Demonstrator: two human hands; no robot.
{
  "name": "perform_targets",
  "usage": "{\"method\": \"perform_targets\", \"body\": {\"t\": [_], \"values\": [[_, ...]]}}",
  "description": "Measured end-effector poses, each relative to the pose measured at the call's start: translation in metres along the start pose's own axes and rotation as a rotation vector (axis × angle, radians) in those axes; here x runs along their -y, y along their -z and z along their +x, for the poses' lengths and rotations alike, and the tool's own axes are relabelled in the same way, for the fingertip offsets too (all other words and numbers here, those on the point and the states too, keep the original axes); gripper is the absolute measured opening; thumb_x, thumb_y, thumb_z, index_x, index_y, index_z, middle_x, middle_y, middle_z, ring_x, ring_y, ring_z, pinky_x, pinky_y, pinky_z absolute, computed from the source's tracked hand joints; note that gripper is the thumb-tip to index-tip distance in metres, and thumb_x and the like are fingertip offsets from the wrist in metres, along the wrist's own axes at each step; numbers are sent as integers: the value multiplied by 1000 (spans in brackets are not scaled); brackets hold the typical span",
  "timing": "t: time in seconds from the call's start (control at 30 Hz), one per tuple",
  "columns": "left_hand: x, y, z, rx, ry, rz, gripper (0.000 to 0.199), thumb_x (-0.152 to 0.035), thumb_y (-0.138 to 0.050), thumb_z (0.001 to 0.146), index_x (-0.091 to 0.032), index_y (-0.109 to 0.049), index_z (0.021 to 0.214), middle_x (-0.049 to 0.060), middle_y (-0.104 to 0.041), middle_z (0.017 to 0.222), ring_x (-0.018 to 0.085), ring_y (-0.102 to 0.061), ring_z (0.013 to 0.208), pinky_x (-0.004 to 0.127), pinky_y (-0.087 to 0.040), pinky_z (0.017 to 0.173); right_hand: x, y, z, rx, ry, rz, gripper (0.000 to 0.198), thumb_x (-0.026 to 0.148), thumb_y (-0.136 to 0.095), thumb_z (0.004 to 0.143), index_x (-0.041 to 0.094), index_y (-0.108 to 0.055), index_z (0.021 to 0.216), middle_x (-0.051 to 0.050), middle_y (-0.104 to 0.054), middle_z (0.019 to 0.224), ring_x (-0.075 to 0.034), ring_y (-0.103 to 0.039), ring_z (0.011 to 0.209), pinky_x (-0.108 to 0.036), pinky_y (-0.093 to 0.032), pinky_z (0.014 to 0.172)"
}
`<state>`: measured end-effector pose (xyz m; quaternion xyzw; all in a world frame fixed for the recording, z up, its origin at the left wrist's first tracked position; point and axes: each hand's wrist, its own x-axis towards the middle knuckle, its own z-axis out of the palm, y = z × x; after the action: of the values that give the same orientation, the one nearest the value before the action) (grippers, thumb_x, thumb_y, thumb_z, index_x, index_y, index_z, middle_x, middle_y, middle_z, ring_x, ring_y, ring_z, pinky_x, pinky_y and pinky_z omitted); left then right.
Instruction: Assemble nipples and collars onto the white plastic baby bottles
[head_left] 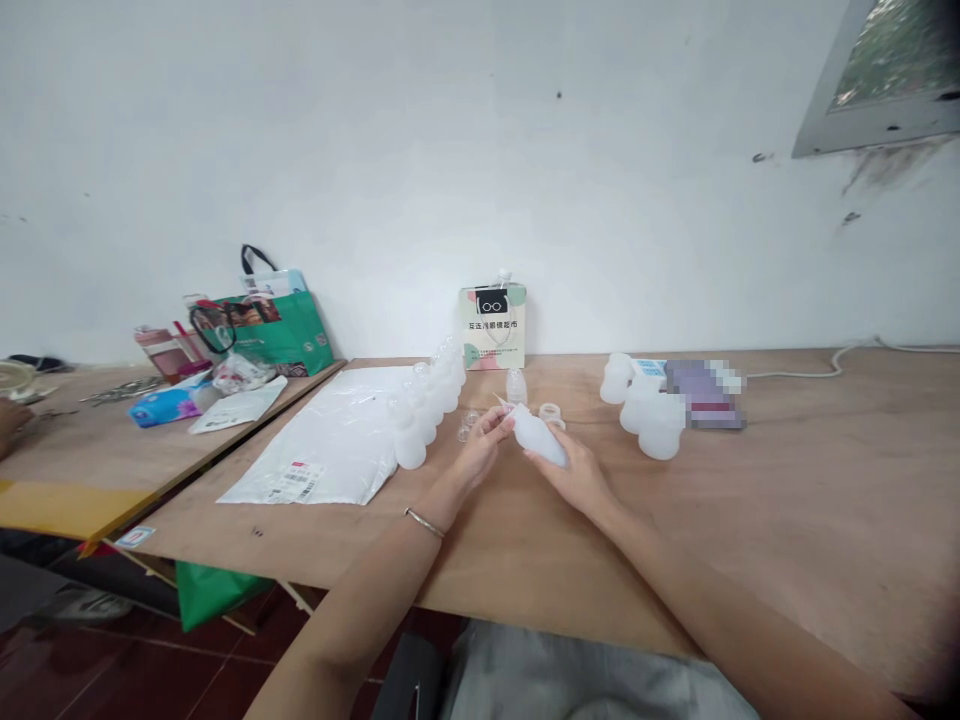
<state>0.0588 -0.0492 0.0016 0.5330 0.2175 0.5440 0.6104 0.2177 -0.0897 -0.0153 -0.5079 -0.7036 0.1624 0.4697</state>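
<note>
Right hand grasps a frosted bottle, tilted above the table; left hand pinches its far end. Pale sliver juts there, too small to identify. Bottle looks soft: over-squeezing could dent it or make it slip. Clear pieces near left knuckles; a careless nudge might scatter them. Paper bag behind, by the wall.

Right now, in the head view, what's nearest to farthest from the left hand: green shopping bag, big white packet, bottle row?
From the left hand:
1. Bottle row, just left
2. Big white packet, farther left
3. Green shopping bag, far left
</note>
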Motion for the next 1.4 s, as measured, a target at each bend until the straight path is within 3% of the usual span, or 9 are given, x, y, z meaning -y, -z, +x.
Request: {"method": "perform_targets", "body": {"t": [0.1,0.23,0.43,0.67,0.77,0.93,1.07,1.27,1.4], "values": [[-5,-2,1,71,24,-39,35,-32,-65,71,-17,-63,103,8,-61,107,19,-53,101,29,-36,86,6,2,1,86,-52,162,44,45,-52,77,20,-56,112,-5,-65,98,-21,-60,84,-31,-47,72],[-5,-5,3,65,5,-64,42,-41,-62,73,-19,-61,108,8,-61,109,20,-54,101,30,-38,86,13,2,1,56,-74,228,45,46,-53,75,20,-57,112,-4,-66,95,-20,-60,81,-30,-47,69],[-5,3,4,-6,88,42,40,-43,-59,75,-21,-58,108,8,-61,109,18,-55,101,30,-38,84,12,2,-1,45,-94,369,50,46,-54,76,19,-53,119,-7,-62,109,-23,-57,97,-34,-46,82],[-7,-3,3,-14,49,-47,43,-47,-63,70,-20,-58,103,8,-60,108,17,-57,95,28,-40,80,10,1,-2,82,-91,337,48,46,-55,75,20,-55,116,-6,-64,103,-23,-59,90,-34,-48,77],[-9,-5,2,-29,26,-47,35,-40,-66,69,-20,-60,97,6,-61,106,15,-57,89,28,-41,80,10,1,-3,68,-84,342,49,46,-55,75,19,-55,116,-6,-63,105,-23,-59,91,-33,-47,77],[-14,-3,1,19,5,-62,29,-39,-60,75,-17,-64,94,9,-60,109,18,-54,99,29,-41,81,10,2,-3,44,-110,325,50,46,-56,74,19,-54,116,-6,-63,104,-23,-59,91,-33,-47,75],[-16,-6,-1,28,-25,-14,30,-35,-66,70,-18,-64,96,8,-60,110,19,-53,102,29,-40,84,13,4,-3,37,-123,300,48,45,-57,72,21,-56,114,-6,-64,102,-25,-58,92,-34,-47,76],[-23,-10,-5,166,43,-36,40,-34,-66,71,-17,-61,107,10,-60,110,20,-54,100,28,-39,84,15,6,-5,232,-167,539,47,48,-51,77,15,-57,109,-6,-65,83,-20,-60,69,-31,-48,59],[-20,-11,-5,87,33,-43,44,-38,-67,69,-17,-60,107,9,-62,105,20,-56,96,29,-40,81,16,3,-6,110,-130,482,50,45,-60,71,19,-55,113,-6,-62,103,-23,-58,92,-33,-48,75]]}}
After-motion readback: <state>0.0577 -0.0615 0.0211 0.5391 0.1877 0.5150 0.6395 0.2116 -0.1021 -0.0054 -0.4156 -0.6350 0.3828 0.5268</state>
